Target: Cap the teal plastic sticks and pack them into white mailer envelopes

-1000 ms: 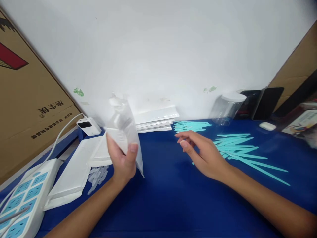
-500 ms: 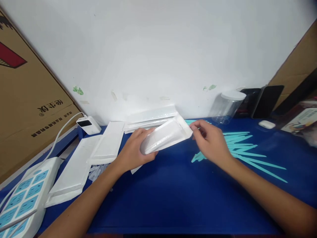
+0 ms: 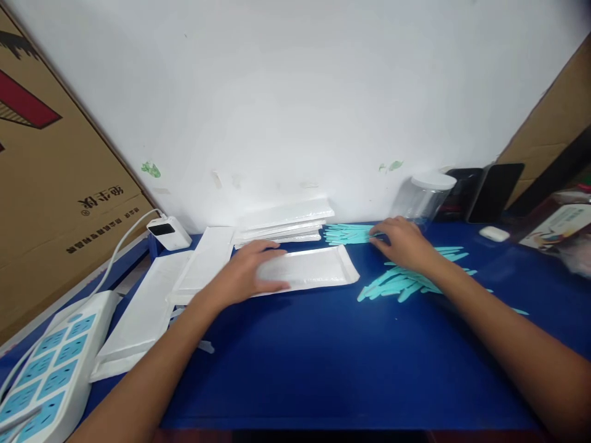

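A white padded envelope (image 3: 314,269) lies on the blue table in front of me, its flap end to the right. My left hand (image 3: 249,274) grips its left end, thumb on the near edge and fingers on the far edge. My right hand (image 3: 399,243) is at the right end of a neat row of slim teal sticks (image 3: 348,234), thumb and fingertips around their ends. Under and beside the right forearm spreads a looser heap of teal sticks (image 3: 392,283). A stack of white padded envelopes (image 3: 284,221) rests against the wall.
More envelopes (image 3: 138,307) lie at the left, beside a white power strip (image 3: 50,363) and a small white device with a display (image 3: 168,234). A clear jar with a white lid (image 3: 427,194), a dark phone (image 3: 494,192) and a small white case (image 3: 494,234) stand at the right.
The envelope has come down flat onto the table, still in my left hand. My right hand has let go of its flap end and moved right and back to the teal sticks.
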The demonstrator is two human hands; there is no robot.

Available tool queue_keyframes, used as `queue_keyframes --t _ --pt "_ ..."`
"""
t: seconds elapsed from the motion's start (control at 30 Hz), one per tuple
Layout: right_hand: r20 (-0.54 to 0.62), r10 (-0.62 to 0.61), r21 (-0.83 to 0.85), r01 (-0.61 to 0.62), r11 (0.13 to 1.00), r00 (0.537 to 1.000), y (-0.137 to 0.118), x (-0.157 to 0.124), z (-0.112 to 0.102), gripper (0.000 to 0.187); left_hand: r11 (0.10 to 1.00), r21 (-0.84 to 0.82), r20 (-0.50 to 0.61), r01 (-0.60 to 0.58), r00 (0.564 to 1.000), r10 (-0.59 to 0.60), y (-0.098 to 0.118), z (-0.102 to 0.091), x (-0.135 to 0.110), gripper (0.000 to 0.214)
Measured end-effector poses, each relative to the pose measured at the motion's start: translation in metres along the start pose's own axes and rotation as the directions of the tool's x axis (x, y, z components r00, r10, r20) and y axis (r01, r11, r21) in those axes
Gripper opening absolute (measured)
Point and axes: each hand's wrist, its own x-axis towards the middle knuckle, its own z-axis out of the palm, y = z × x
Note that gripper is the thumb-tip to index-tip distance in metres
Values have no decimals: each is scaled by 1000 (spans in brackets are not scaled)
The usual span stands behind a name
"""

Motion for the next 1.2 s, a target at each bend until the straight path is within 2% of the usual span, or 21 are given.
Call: queue_keyframes --t 0.07,0.17,0.27,0.33,0.4,0.53,0.63,0.73,0.8,0.9,1.03,1.13,1.2 --pt "18 -18 13 18 1000 1000 3 0 3 23 991 -24 -39 129 991 -130 -8 -32 -7 48" --pt "39 -39 27 38 999 998 3 1 8 20 946 33 -9 321 947 -321 -28 -79 -25 42" --pt "51 -47 31 45 998 998 1 2 12 18 903 52 248 427 870 -426 -44 -107 -50 40" --pt "56 -52 34 50 998 997 1 2 13 16 873 62 383 483 796 -468 -45 -112 -69 41" --pt "57 -54 36 52 998 997 1 2 14 15 841 71 431 537 743 -511 -37 -109 -88 43" --pt "45 -47 37 46 998 998 2 2 14 22 793 46 438 607 701 -562 -13 -92 -114 44" --pt "45 -41 36 40 999 998 1 2 14 22 793 33 471 608 690 -549 -4 -76 -121 38" --pt "55 -41 36 39 999 998 1 3 14 19 816 28 504 577 697 -510 -4 -65 -120 26" --pt "61 -42 36 40 999 997 1 3 13 18 824 31 505 565 703 -501 -5 -62 -116 25" --pt "71 -42 36 40 999 997 1 3 14 20 833 -12 463 553 741 -486 2 -66 -102 26" --pt "79 -30 43 26 999 996 2 4 12 21 891 -142 429 430 838 -336 22 -74 -60 29" --pt "70 -5 63 0 998 998 2 4 3 20 899 -291 308 327 922 -235 34 -67 -16 31" --pt "56 29 83 -34 996 998 0 2 -8 20 882 -409 168 233 970 -178 36 -52 10 32"
